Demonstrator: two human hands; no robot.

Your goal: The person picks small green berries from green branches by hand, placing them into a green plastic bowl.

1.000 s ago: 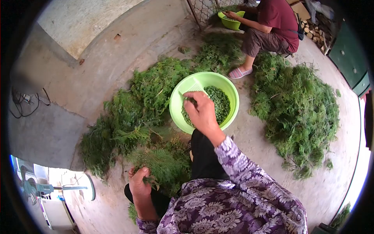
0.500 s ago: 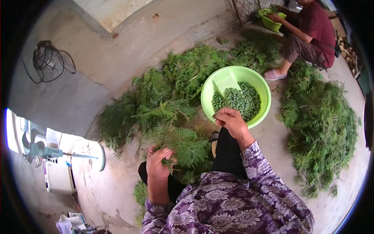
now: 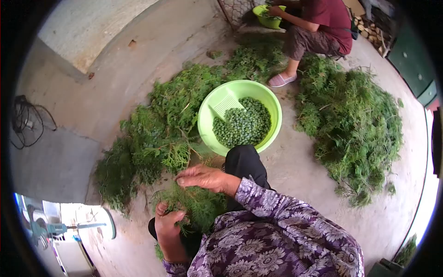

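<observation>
Near edge: our left hand [image 3: 167, 225] has its fingers curled tight round the lower end of a bunch of feathery green sprigs [image 3: 198, 203], which sits low in front of us beside our black trouser knee [image 3: 244, 166].

Just above it, our right hand [image 3: 203, 177] (purple flowered sleeve [image 3: 277, 207] behind it) lies palm-down on the top of the same bunch. Fingers are straight and pressed together, tips pointing left. Whether they pinch anything, we cannot tell.

Past the knee: a round lime-green plastic basin [image 3: 203, 121] on the grey concrete floor [image 3: 300, 175], its bottom covered with small round green berries [image 3: 242, 125].

A loose heap of green cuttings [image 3: 152, 134] sits against the basin's left side. A second heap of cuttings [image 3: 355, 111] lies to the right, apart from it.

Far end: a seated person in a dark red shirt [image 3: 330, 16] with a hand in a second lime-green basin [image 3: 270, 22].
</observation>
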